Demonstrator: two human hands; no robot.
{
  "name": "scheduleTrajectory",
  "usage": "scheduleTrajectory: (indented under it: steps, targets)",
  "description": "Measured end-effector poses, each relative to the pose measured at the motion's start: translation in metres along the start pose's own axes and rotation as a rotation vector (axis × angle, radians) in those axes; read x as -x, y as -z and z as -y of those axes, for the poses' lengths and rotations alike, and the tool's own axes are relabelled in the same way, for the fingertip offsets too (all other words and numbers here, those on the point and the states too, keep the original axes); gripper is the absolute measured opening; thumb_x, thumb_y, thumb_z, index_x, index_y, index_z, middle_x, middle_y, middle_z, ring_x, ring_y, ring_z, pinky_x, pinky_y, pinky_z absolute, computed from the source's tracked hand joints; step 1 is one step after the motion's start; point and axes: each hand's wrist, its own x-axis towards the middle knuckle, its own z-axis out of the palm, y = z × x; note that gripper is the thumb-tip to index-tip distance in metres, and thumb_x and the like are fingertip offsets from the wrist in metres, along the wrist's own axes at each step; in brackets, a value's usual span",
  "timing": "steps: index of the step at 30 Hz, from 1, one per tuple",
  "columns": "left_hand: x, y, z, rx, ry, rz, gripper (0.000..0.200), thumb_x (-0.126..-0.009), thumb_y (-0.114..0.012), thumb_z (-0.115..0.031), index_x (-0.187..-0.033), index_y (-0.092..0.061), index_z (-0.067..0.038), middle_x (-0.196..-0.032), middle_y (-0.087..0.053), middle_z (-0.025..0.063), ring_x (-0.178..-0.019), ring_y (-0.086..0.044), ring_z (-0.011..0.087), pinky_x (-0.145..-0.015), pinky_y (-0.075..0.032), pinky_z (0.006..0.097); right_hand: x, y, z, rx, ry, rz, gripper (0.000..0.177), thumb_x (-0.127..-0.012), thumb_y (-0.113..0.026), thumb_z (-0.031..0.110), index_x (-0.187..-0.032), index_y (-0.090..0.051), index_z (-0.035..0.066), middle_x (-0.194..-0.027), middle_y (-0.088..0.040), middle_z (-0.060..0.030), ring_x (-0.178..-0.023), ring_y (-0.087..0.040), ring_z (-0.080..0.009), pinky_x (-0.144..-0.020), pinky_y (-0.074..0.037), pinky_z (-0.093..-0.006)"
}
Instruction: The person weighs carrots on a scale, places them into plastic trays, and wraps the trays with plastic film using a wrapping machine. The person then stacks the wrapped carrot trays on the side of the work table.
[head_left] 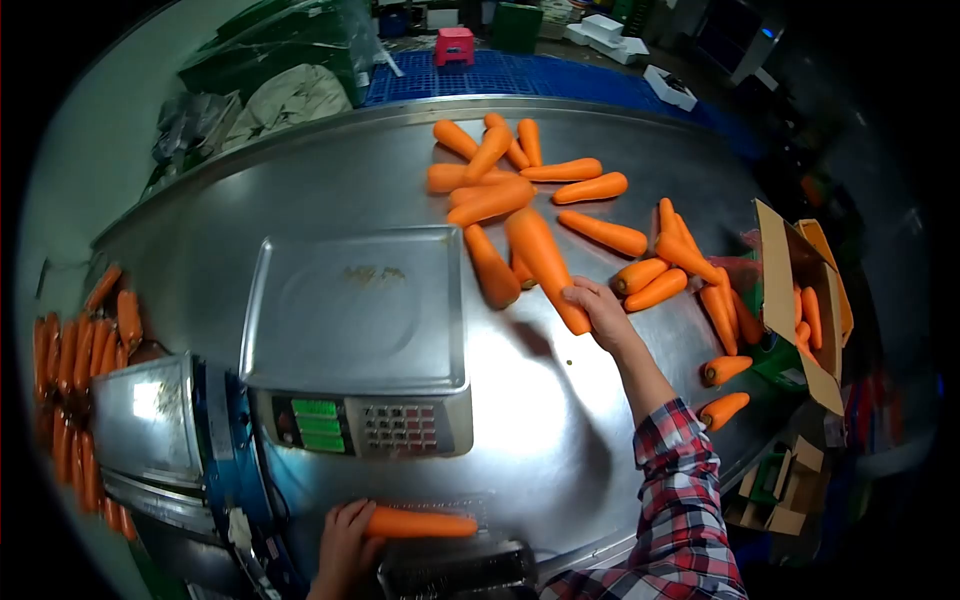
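Note:
My right hand (600,312) is wrapped round the lower end of a large carrot (538,258), held above the metal table to the right of the scale. At the near edge, my left hand (345,538) grips the thick end of another carrot (425,523), which points right. Under that carrot lies what looks like a clear tray, partly hidden, beside a black object (455,568) I cannot make out. The digital scale (355,310) has a bare metal plate with a few brown specks and a lit green display. Loose carrots (490,203) lie in a pile beyond my right hand.
More carrots (600,232) are scattered to the right, near an open cardboard box (777,270) holding carrots. Packed carrots (85,345) are stacked at the far left, beside a metal-topped machine (150,405). A red stool (454,46) stands beyond the table (190,230).

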Motion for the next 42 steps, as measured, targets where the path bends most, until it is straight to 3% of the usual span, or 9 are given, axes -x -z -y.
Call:
scheduleTrajectory:
  steps: [5, 12, 16, 22, 27, 31, 36, 40, 42]
  targets:
    - [0.004, 0.003, -0.009, 0.028, 0.080, 0.001, 0.060, -0.069, -0.072, -0.015, -0.125, -0.051, -0.012, -0.124, -0.048, 0.0082, -0.114, -0.043, 0.0340, -0.097, -0.039, 0.0405, 0.052, -0.093, 0.043, 0.469, 0.005, 0.193, 0.035, -0.076, -0.064, 0.025, -0.100, -0.061, -0.001, -0.088, -0.061, -0.0048, -0.080, -0.057, -0.0119, -0.074, -0.045, -0.0240]
    - [0.011, -0.012, 0.009, 0.037, -0.001, -0.070, 0.054, -0.070, -0.071, -0.013, -0.121, -0.053, -0.012, -0.123, -0.049, 0.0073, -0.116, -0.042, 0.0336, -0.097, -0.040, 0.0399, 0.131, -0.155, 0.008, -0.170, 0.172, 0.314, 0.062, -0.072, -0.068, 0.025, -0.124, -0.042, 0.003, -0.103, -0.058, -0.0108, -0.094, -0.059, -0.0216, -0.085, -0.047, -0.0346]
    - [0.008, -0.014, 0.020, 0.069, -0.060, -0.046, 0.054, -0.068, -0.071, -0.010, -0.119, -0.054, -0.012, -0.122, -0.050, 0.0061, -0.116, -0.043, 0.0331, -0.096, -0.040, 0.0399, 0.166, -0.169, 0.032, 0.011, 0.181, 0.393, 0.085, -0.066, -0.078, 0.025, -0.133, -0.029, 0.009, -0.112, -0.056, -0.0144, -0.110, -0.053, -0.0288, -0.095, -0.044, -0.0419]
    - [0.010, -0.017, 0.023, 0.096, -0.079, -0.083, 0.055, -0.067, -0.072, -0.011, -0.119, -0.054, -0.011, -0.122, -0.050, 0.0059, -0.116, -0.042, 0.0326, -0.096, -0.040, 0.0388, 0.219, -0.212, -0.054, -0.440, 0.121, 0.125, 0.072, -0.070, -0.075, 0.011, -0.129, -0.035, 0.009, -0.124, -0.051, -0.0125, -0.121, -0.045, -0.0273, -0.106, -0.031, -0.0424]
    - [0.012, -0.019, 0.026, 0.120, -0.101, -0.099, 0.052, -0.067, -0.072, -0.011, -0.117, -0.055, -0.012, -0.121, -0.051, 0.0062, -0.116, -0.042, 0.0337, -0.096, -0.040, 0.0385, 0.244, -0.203, -0.088, -0.599, 0.076, -0.009, 0.057, -0.081, -0.066, 0.025, -0.128, -0.039, 0.009, -0.130, -0.045, -0.0112, -0.125, -0.039, -0.0244, -0.109, -0.023, -0.0397]
    - [0.014, -0.016, 0.026, 0.129, -0.100, -0.075, 0.052, -0.068, -0.072, -0.011, -0.117, -0.055, -0.012, -0.123, -0.051, 0.0058, -0.116, -0.042, 0.0319, -0.097, -0.039, 0.0379, 0.260, -0.157, -0.103, -0.156, -0.027, -0.076, 0.061, -0.078, -0.067, 0.018, -0.130, -0.037, 0.007, -0.113, -0.049, -0.0076, -0.109, -0.047, -0.0197, -0.097, -0.037, -0.0343]
    - [0.017, -0.013, 0.025, 0.111, -0.093, -0.061, 0.056, -0.067, -0.072, -0.011, -0.120, -0.053, -0.010, -0.125, -0.049, 0.0066, -0.118, -0.041, 0.0312, -0.099, -0.038, 0.0375, 0.272, -0.147, -0.113, 0.224, -0.037, 0.015, 0.060, -0.077, -0.070, 0.021, -0.127, -0.043, 0.002, -0.119, -0.050, -0.0141, -0.112, -0.048, -0.0226, -0.095, -0.040, -0.0352]
    - [0.023, -0.011, 0.027, 0.156, -0.065, -0.091, 0.061, -0.067, -0.073, -0.011, -0.124, -0.050, -0.008, -0.130, -0.043, 0.0097, -0.120, -0.040, 0.0319, -0.100, -0.038, 0.0377, 0.256, -0.156, -0.149, 0.970, 0.341, 0.043, 0.060, -0.075, -0.072, 0.030, -0.121, -0.048, 0.000, -0.120, -0.048, -0.0188, -0.112, -0.048, -0.0324, -0.095, -0.039, -0.0390]
    - [0.026, -0.014, 0.034, 0.119, -0.068, -0.102, 0.064, -0.067, -0.074, -0.011, -0.126, -0.048, -0.008, -0.133, -0.041, 0.0112, -0.120, -0.040, 0.0322, -0.100, -0.038, 0.0380, 0.264, -0.175, -0.111, 0.993, 0.112, 0.078, 0.060, -0.077, -0.070, 0.031, -0.125, -0.046, 0.002, -0.122, -0.045, -0.0189, -0.116, -0.043, -0.0328, -0.099, -0.036, -0.0388]
